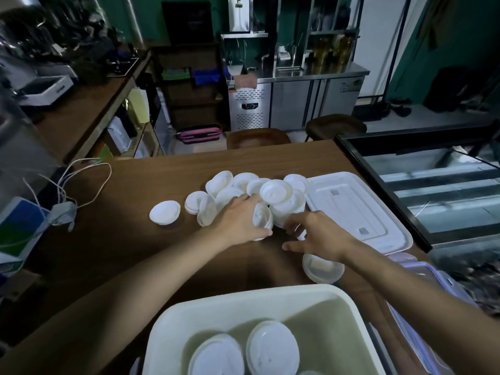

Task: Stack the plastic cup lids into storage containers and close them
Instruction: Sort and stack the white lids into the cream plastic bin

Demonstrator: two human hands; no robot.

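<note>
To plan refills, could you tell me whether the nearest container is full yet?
Not full: the container holds a few cup lids, with bare floor showing behind them.

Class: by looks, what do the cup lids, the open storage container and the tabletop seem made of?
Seemingly: cup lids, thin whitish plastic, slightly translucent, moulded rims; storage container, thicker off-white plastic, smooth rounded rim; tabletop, brown wood or laminate, low sheen.

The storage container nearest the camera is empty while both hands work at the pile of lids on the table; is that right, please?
Not quite: the head view shows the storage container already holds lids. The rest stands: the left hand and right hand work at the pile of lids on the table.
</note>
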